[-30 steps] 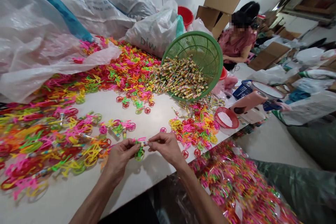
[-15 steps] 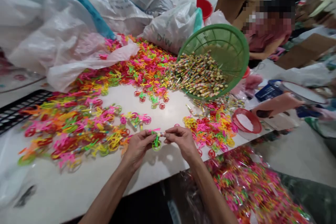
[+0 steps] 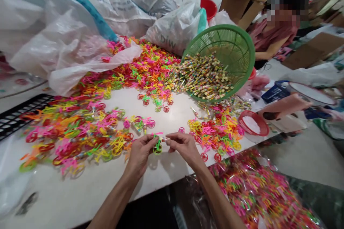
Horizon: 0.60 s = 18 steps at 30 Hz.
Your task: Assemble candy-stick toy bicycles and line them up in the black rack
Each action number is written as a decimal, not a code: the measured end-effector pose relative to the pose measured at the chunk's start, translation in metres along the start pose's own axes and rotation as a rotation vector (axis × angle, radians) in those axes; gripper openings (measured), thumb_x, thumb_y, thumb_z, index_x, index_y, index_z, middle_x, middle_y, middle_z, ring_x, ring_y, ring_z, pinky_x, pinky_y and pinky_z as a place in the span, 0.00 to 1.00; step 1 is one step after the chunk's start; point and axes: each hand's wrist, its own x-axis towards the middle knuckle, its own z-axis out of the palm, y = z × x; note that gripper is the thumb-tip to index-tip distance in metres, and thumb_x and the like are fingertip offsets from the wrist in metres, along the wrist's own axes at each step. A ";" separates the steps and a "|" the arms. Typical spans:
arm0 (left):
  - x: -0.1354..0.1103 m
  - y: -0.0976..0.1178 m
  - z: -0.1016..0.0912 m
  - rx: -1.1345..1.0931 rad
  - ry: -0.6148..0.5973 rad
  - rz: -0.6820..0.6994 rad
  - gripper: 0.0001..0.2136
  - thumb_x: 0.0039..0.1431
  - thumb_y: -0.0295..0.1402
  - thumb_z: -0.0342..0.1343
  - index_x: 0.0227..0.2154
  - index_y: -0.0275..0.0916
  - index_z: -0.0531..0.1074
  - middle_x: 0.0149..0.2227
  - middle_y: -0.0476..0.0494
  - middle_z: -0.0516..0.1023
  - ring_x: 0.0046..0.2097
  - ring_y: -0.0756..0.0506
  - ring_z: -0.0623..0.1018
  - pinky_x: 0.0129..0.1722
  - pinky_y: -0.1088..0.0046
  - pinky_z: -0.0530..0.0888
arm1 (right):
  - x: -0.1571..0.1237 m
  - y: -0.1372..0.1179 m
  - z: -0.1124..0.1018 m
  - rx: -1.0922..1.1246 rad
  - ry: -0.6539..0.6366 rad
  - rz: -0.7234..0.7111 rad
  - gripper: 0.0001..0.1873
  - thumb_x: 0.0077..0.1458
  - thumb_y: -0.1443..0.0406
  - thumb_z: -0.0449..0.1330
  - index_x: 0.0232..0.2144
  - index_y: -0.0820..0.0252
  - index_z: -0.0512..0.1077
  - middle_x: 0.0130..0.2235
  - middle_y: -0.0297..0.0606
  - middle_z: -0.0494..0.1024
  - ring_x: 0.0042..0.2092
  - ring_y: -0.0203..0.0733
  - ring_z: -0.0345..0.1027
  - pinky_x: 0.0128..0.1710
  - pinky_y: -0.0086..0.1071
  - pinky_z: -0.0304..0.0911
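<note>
Left hand: fingers pinch green plastic toy bicycle | right hand: fingers pinch striped stick | both over tabletop, 6 o'clock edge | handling: light, thin, stiff; hold by frame | green basket: 1 o'clock

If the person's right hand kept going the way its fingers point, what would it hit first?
Probably the green plastic toy bicycle held in the left hand, just ahead of the right hand, though depth is hard to judge here.

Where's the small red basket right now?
In the head view, the red mesh basket sits at the table's right edge, beside the plastic toy bicycle heap, right of the person's right hand.
</note>
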 end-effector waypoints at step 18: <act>0.007 0.019 0.016 0.358 0.022 0.292 0.09 0.45 0.38 0.59 0.20 0.39 0.68 0.18 0.52 0.66 0.22 0.51 0.64 0.20 0.78 0.60 | -0.010 0.004 0.018 -0.301 -0.104 -0.202 0.14 0.48 0.64 0.59 0.40 0.52 0.76 0.28 0.32 0.71 0.24 0.32 0.63 0.24 0.27 0.61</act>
